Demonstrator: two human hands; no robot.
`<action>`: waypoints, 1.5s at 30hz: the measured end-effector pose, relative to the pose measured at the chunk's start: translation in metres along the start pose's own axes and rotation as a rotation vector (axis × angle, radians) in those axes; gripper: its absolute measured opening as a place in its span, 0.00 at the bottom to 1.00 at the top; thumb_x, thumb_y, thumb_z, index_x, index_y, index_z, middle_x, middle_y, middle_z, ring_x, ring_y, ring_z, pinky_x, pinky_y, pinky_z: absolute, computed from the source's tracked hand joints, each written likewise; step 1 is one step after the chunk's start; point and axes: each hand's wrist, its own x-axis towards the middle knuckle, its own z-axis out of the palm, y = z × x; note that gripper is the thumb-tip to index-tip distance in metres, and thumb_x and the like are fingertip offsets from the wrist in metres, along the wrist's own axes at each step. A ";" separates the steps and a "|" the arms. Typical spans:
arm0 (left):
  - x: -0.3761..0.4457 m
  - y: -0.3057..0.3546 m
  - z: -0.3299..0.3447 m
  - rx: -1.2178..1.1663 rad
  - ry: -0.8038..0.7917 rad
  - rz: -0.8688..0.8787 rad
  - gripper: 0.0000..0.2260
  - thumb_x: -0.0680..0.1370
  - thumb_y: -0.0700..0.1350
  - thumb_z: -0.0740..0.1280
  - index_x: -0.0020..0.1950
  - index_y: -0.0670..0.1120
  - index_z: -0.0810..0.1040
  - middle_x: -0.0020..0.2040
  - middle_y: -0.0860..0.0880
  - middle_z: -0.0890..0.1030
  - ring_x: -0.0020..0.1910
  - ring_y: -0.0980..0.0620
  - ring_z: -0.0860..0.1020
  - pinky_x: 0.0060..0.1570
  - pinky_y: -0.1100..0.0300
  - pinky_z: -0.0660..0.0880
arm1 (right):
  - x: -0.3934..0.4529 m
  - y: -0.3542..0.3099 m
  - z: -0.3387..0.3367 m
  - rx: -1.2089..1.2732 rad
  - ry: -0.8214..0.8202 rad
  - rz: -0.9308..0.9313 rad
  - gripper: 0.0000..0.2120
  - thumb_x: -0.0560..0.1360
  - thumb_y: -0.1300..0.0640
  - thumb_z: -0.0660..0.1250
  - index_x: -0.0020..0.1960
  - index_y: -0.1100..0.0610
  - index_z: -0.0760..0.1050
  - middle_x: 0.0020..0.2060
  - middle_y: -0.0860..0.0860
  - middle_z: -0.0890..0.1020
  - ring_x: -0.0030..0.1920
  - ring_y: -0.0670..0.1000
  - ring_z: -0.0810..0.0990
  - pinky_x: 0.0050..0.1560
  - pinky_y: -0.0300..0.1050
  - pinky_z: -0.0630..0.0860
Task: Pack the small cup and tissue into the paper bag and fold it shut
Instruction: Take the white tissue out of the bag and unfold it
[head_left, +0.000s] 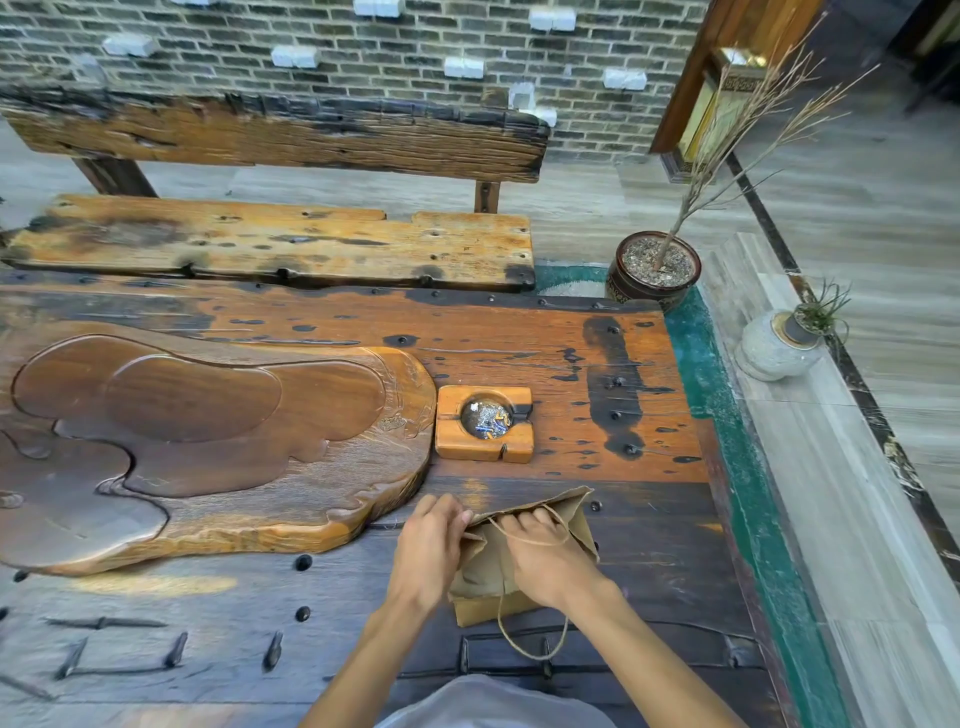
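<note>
A brown paper bag (485, 577) with twine handles stands on the dark wooden table (649, 551), near its front right. My left hand (434, 543) pinches the bag's top rim at its left corner. My right hand (545, 556) grips the rim from the near side, with its fingers curled over the edge into the mouth. One twine handle (530, 642) hangs loose down the front of the bag. Neither the small cup nor the tissue shows; the inside of the bag is hidden by my hands.
A square wooden ashtray (485, 423) with butts sits just beyond the bag. A large carved wooden tea tray (208, 447) fills the table's left. Behind the table stands a wooden bench (270, 244). A potted dry plant (657, 267) and a stone vase (776, 345) stand to the right.
</note>
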 end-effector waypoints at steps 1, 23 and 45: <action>0.002 0.001 -0.001 0.003 -0.020 0.011 0.09 0.80 0.44 0.65 0.41 0.43 0.75 0.38 0.53 0.72 0.39 0.49 0.73 0.42 0.54 0.68 | 0.000 0.000 0.000 -0.010 0.000 0.006 0.18 0.78 0.63 0.55 0.67 0.60 0.67 0.65 0.59 0.72 0.66 0.60 0.66 0.67 0.54 0.65; -0.001 0.023 0.000 -0.234 0.032 -0.125 0.10 0.76 0.52 0.70 0.49 0.48 0.73 0.47 0.49 0.71 0.42 0.56 0.74 0.46 0.61 0.71 | 0.014 0.035 0.005 0.128 -0.193 0.123 0.43 0.70 0.56 0.74 0.77 0.38 0.55 0.69 0.57 0.74 0.66 0.61 0.75 0.62 0.54 0.76; -0.005 0.011 0.012 0.155 -0.187 -0.021 0.31 0.63 0.28 0.60 0.64 0.47 0.74 0.64 0.49 0.73 0.60 0.43 0.78 0.57 0.50 0.76 | 0.029 0.077 -0.009 0.376 -0.253 0.273 0.20 0.75 0.55 0.70 0.65 0.53 0.72 0.51 0.49 0.73 0.46 0.51 0.77 0.36 0.40 0.80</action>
